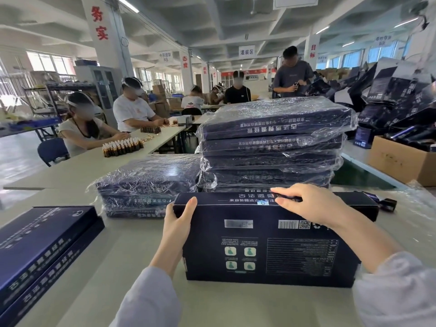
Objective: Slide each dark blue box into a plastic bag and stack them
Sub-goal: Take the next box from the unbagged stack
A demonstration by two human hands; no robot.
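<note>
Two unbagged boxes point(42, 244): stacked at the far left of the table point(132, 256);
Low bagged stack point(151, 185): set behind them, centre-left;
Left hand point(178, 223): clamped round the left end of the dark blue box point(271, 246);
Dark blue box: stood on its long edge, mid-table, unbagged;
Right hand point(309, 204): fingers laid straight along its top edge, nothing gripped;
Tall bagged stack point(276, 142): seen just behind it

The box point(271, 244) bore "古法" and "来自苗疆远古" along its top edge, and a barcode and QR code on its face. Its small print was too fine to read. A hanging sign point(246, 52) read "灌装区". Red characters read "目标" on the right pillar point(313, 51) and "态度" on the middle pillar point(184, 62).
</note>
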